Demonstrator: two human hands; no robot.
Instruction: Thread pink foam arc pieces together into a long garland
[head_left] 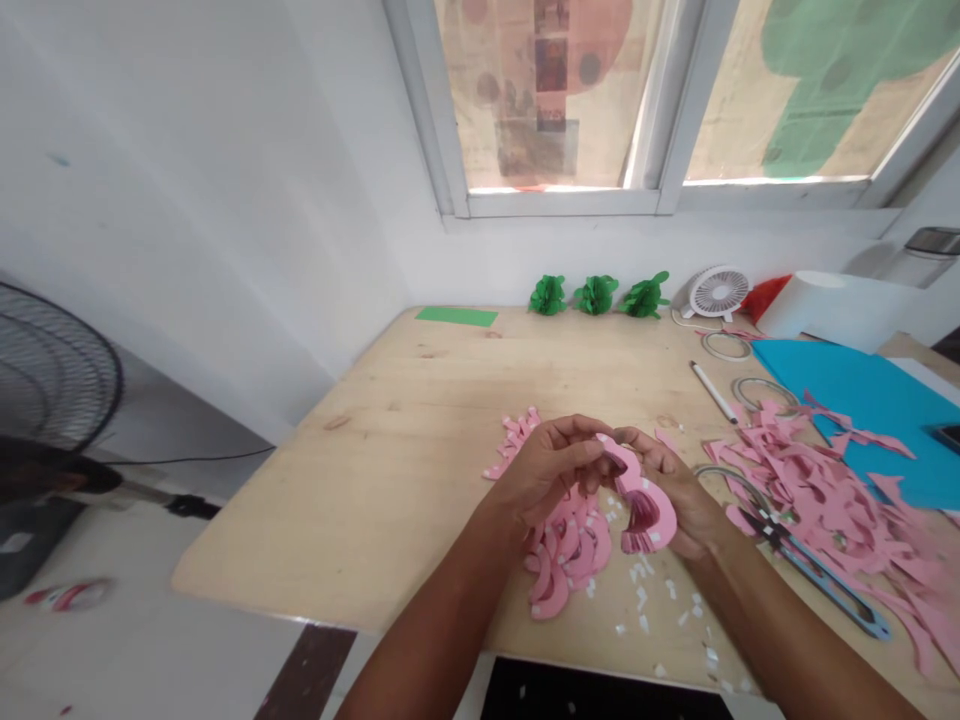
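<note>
Both hands meet over the middle of the wooden table (pixel 420 430). My right hand (pixel 679 490) cups a stack of pink curved paper pieces (pixel 645 505), fanned like a half-round. My left hand (pixel 551 465) pinches the top end of that stack with thumb and fingers. Under the hands lies a pile of loose pink curved cut-outs (pixel 566 560), and a few more pink pieces (pixel 514 435) sit just beyond the left hand. Small white paper bits (pixel 645 595) are scattered near the front edge.
A heap of pink scraps (pixel 817 490) and scissors (pixel 817 570) lie to the right, beside blue paper (pixel 862 390). At the back stand three green paper balls (pixel 596 295), a small white fan (pixel 716 292), a pen (pixel 712 390), tape rings (pixel 726 345) and a green sheet (pixel 456 316). A floor fan (pixel 45 400) stands left.
</note>
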